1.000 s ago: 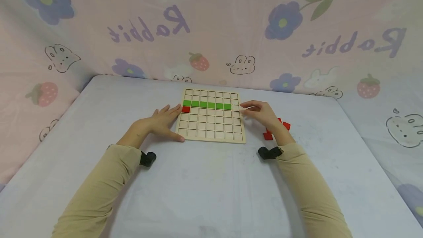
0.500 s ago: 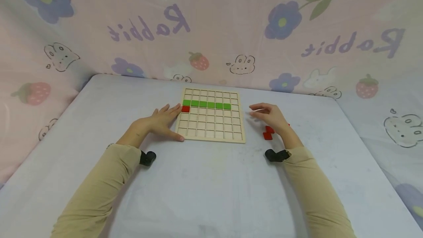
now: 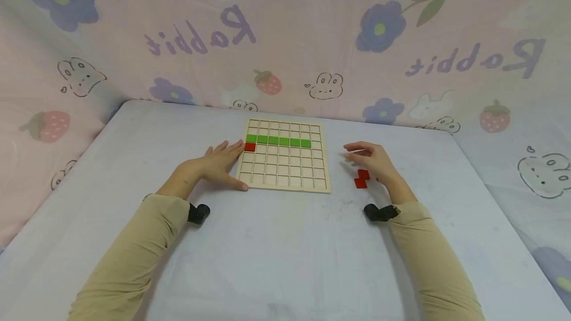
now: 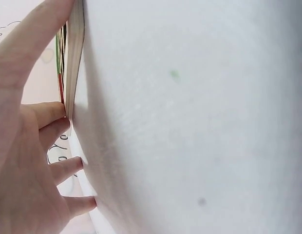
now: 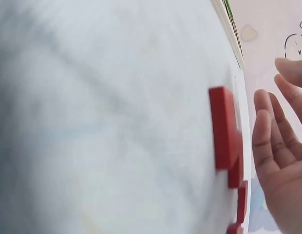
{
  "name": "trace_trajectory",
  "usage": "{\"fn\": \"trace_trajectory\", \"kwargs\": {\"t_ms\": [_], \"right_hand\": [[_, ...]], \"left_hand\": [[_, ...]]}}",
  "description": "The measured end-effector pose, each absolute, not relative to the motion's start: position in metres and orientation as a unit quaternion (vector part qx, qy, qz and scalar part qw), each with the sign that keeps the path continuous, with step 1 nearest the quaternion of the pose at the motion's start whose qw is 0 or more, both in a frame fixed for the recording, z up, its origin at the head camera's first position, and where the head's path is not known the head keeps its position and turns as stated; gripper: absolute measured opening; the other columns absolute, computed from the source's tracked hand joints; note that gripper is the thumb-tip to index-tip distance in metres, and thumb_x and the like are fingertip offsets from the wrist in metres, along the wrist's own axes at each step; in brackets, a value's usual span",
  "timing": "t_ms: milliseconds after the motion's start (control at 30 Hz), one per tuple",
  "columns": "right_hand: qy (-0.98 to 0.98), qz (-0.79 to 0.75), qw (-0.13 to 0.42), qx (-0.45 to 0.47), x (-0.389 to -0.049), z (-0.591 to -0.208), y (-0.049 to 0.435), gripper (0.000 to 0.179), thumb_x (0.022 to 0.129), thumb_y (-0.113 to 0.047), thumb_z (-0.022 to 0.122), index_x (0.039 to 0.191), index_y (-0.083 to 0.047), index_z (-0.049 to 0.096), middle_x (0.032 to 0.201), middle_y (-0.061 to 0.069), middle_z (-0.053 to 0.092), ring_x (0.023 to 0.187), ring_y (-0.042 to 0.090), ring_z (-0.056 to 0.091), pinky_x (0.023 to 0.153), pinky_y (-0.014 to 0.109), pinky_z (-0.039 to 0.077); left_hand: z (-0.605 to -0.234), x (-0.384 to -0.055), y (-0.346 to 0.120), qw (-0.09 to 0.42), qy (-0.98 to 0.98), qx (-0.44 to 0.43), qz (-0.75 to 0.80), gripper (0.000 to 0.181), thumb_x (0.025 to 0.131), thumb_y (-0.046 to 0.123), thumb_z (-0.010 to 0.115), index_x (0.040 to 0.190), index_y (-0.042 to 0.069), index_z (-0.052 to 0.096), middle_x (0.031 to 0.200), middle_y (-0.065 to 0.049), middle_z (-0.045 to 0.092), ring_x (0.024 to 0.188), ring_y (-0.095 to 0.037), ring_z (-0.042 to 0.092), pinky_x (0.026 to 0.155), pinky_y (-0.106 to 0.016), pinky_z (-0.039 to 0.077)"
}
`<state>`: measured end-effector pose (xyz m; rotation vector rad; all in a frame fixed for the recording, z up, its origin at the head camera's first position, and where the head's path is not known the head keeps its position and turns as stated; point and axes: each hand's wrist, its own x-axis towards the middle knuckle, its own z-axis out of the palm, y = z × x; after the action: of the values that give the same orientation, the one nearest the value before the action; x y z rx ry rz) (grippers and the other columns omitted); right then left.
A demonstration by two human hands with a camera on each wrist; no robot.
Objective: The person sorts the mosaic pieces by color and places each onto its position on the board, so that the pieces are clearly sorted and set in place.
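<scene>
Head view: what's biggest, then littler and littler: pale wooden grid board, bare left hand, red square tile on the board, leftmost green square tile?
1. Wooden grid board
2. Left hand
3. Red tile and leftmost green tile: too alike to rank

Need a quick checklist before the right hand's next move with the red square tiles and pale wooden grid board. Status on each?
1. Left hand touching the pale wooden grid board's left edge: ok.
2. Right hand holding nothing: ok.
3. Loose red square tiles available beside the board: ok.
4. Row of flat green tiles full: not ok, rightmost cell bare.
5. Red square tile on the board fully seated: cannot tell, too small.
</scene>
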<state>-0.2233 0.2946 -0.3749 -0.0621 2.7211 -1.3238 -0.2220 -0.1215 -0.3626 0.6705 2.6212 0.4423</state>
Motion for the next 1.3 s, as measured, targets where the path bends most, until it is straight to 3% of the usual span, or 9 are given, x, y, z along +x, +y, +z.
{"fn": "trace_trajectory", "kwargs": {"t_ms": [233,567,767,1000,1300], "right_hand": [[0.902,-0.424,0.083,-0.021,-0.219,-0.371,0.304,0.046,0.091,-0.037,0.065,0.129,-0.012,0.06,0.132,0.01,0.059,0.105,0.02,0.061,0.089,0.027,0.05],[0.903,-0.413,0.113,-0.03,-0.213,-0.366,0.316,0.046,0.093,-0.035,0.062,0.132,-0.012,0.057,0.13,0.014,0.06,0.109,0.025,0.058,0.094,0.033,0.042],[0.907,-0.4,0.122,-0.036,-0.211,-0.368,0.327,0.045,0.093,-0.036,0.062,0.131,-0.012,0.058,0.127,0.013,0.061,0.107,0.02,0.054,0.09,0.03,0.044],[0.908,-0.395,0.131,-0.047,-0.205,-0.368,0.334,0.046,0.092,-0.037,0.064,0.131,-0.013,0.058,0.125,0.013,0.063,0.104,0.016,0.058,0.098,0.037,0.043],[0.907,-0.392,0.136,-0.071,-0.199,-0.366,0.343,0.045,0.09,-0.029,0.067,0.13,-0.009,0.059,0.125,0.014,0.064,0.094,0.007,0.059,0.083,0.021,0.047]], "left_hand": [[-0.36,-0.221,-0.121,0.201,0.937,0.238,0.161,0.117,0.074,0.059,0.073,0.154,0.004,0.007,0.162,-0.012,0.002,0.146,-0.043,-0.004,0.113,-0.067,-0.001],[-0.36,-0.22,-0.121,0.202,0.937,0.237,0.161,0.117,0.074,0.06,0.073,0.154,0.005,0.007,0.162,-0.011,0.001,0.146,-0.043,-0.005,0.113,-0.067,-0.001],[-0.361,-0.221,-0.121,0.2,0.936,0.242,0.159,0.118,0.074,0.06,0.073,0.154,0.004,0.007,0.162,-0.012,0.002,0.146,-0.044,-0.004,0.112,-0.068,0.0],[-0.362,-0.221,-0.121,0.2,0.937,0.241,0.156,0.118,0.074,0.061,0.073,0.154,0.004,0.007,0.162,-0.012,0.002,0.146,-0.044,-0.004,0.112,-0.068,0.0],[-0.36,-0.22,-0.12,0.2,0.936,0.24,0.16,0.116,0.075,0.058,0.073,0.154,0.005,0.007,0.162,-0.012,0.002,0.146,-0.043,-0.004,0.113,-0.067,-0.001]]}}
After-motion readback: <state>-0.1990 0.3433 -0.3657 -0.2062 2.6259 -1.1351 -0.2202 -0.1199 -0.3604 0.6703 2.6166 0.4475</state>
